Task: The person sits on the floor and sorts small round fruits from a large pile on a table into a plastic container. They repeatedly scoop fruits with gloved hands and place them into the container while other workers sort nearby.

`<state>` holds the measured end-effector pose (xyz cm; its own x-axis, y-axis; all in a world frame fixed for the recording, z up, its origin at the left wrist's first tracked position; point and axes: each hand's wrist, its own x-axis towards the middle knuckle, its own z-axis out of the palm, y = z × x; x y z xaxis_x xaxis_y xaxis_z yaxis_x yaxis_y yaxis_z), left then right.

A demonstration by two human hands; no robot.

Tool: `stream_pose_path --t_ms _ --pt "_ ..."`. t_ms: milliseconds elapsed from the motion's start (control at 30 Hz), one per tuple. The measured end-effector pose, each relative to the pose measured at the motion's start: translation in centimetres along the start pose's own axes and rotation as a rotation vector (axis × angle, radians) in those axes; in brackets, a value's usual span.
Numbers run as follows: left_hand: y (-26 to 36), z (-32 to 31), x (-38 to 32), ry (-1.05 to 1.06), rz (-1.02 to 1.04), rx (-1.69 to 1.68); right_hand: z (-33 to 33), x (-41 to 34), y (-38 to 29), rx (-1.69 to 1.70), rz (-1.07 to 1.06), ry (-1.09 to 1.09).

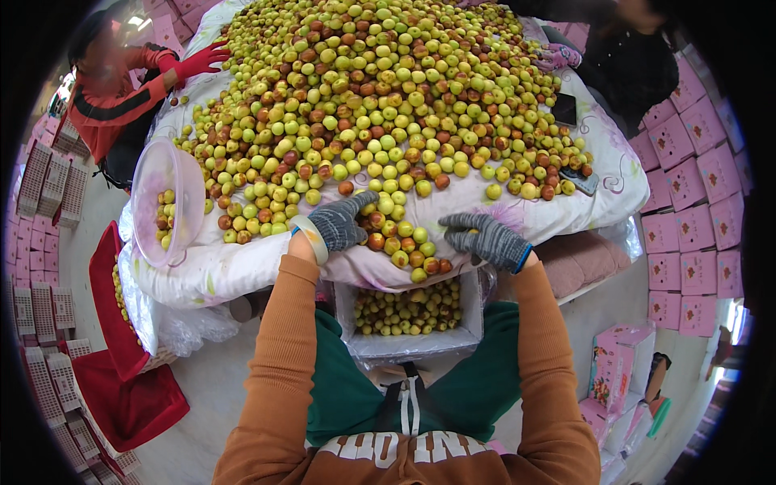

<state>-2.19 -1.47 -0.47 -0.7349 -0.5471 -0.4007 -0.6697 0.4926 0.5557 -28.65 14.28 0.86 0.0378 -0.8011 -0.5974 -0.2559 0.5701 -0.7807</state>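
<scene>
A large heap of green and reddish-brown jujubes [376, 97] lies on a table covered with a white floral cloth [242, 273]. My left hand [339, 223], in a grey knitted glove with a bangle at the wrist, touches the left side of a narrow stream of fruit [397, 233] at the near edge. Right of that stream is my right hand [485, 239], gloved alike, above the cloth with its fingers apart and nothing seen in it. Below the edge, between my knees, a lined box [412, 345] holds more jujubes. Whether fruit is under my left palm is hidden.
A translucent plastic basin [188, 200] with some jujubes stands tilted at left. Phones [564, 110] lie at the right of the heap. Co-workers' gloved hands [203, 60] touch the heap at far left and far right. Red-lined crates [130, 394] stand left, pink cartons [691, 242] right.
</scene>
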Motion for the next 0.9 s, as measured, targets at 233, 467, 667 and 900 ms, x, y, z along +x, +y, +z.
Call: stream_pose_path --t_ms 233,467,667,900 --pt "1.6 1.9 1.1 -0.064 0.055 -0.006 2.1 2.9 0.4 -0.395 -0.061 -0.009" --pt "1.7 3.3 1.5 -0.129 0.154 -0.110 2.0 2.2 -0.4 -0.379 -0.069 -0.060" --pt "2.4 3.7 1.3 -0.059 0.176 -0.130 5.9 2.0 -1.3 -0.712 -0.137 0.242" --pt "3.6 3.3 0.3 -0.092 0.161 -0.123 5.3 1.9 -1.1 -0.726 -0.295 0.259"
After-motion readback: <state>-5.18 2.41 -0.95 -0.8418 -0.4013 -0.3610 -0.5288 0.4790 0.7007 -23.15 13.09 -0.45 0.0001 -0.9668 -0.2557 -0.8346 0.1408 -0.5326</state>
